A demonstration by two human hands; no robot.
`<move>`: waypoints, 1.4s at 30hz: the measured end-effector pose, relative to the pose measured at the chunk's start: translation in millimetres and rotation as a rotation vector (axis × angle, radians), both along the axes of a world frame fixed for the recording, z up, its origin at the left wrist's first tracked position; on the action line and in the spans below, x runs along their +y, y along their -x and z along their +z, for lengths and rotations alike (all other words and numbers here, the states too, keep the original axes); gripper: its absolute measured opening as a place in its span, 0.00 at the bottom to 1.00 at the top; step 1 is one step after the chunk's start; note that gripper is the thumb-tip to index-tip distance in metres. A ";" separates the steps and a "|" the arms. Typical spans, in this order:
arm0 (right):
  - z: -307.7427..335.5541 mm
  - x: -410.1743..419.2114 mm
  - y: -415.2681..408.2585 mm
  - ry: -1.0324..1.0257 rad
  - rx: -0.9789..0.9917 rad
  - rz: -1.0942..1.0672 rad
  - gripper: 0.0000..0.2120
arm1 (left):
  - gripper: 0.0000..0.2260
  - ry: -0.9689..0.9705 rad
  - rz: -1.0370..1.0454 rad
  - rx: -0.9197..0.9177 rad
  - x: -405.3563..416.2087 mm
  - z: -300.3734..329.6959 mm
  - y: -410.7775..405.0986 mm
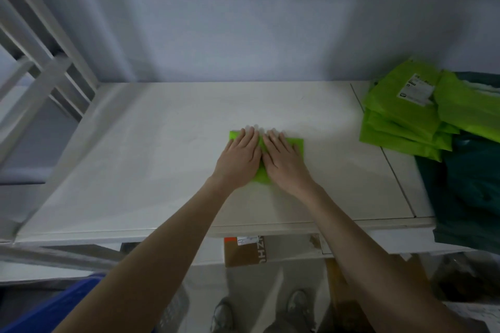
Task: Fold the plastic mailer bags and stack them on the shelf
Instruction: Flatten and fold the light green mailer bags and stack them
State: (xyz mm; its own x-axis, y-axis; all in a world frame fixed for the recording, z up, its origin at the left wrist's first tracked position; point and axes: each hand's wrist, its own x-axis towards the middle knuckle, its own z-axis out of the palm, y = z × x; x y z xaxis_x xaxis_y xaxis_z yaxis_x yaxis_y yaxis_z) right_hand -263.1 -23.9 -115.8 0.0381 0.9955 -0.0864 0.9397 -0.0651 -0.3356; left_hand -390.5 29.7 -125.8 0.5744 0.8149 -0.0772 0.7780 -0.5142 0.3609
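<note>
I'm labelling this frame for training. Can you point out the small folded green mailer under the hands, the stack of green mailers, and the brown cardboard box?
small folded green plastic mailer (297, 143): head view, right corner.
stack of green plastic mailers (392, 113): head view, top bag.
brown cardboard box (243, 254): head view, top face.

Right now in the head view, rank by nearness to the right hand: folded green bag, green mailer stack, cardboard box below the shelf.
1. Folded green bag, directly under the right hand.
2. Cardboard box, below the shelf edge.
3. Green mailer stack, far right.
</note>
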 end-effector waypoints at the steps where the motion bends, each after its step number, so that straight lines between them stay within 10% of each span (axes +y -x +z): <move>1: 1.1 0.0 -0.1 0.005 0.017 0.001 0.24 | 0.29 0.020 0.009 0.001 0.6 -0.8 0.0; 19: 11.5 3.8 -25.7 -0.269 -0.067 0.046 0.31 | 0.21 0.177 0.065 -0.514 -1.6 16.7 -6.3; 26: 15.9 -36.9 5.7 -0.488 -0.189 0.029 0.20 | 0.23 -0.292 -0.050 -0.285 -14.8 22.3 56.9; 42: -2.1 -53.6 38.9 -0.308 -0.324 -0.052 0.25 | 0.25 -0.255 -0.068 0.020 -59.9 8.6 39.4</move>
